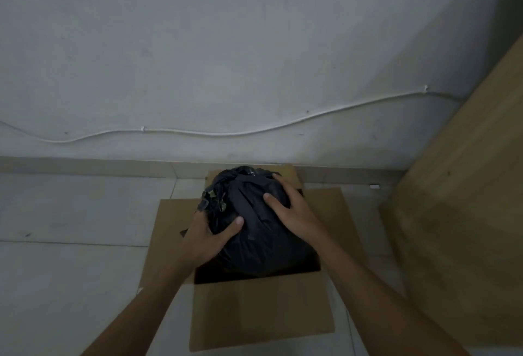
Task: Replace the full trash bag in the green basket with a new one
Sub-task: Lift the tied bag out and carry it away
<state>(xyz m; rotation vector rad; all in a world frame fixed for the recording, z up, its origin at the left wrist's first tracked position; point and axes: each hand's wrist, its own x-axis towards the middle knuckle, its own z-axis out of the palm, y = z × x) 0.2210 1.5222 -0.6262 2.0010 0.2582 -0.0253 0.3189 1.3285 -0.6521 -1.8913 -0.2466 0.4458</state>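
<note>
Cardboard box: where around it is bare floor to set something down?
Tiled floor left of the cardboard box, up to the baseboard, is bare. A narrow strip runs between box and wooden panel. The opening is crowded: black trash bag, left hand, right hand.

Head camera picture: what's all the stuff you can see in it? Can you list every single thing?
bag: one, black, knotted at the top, in the mouth of the box
box: one, brown cardboard, flaps open, on the floor by the wall
cable: one, white, clipped along the wall
wall: one, grey-white, behind the box
floor: one, pale tiles, under the box
wood panel: one, light brown, far right
left hand: one, bare, holds the bag's left side
right hand: one, bare, holds the bag's right side
</note>
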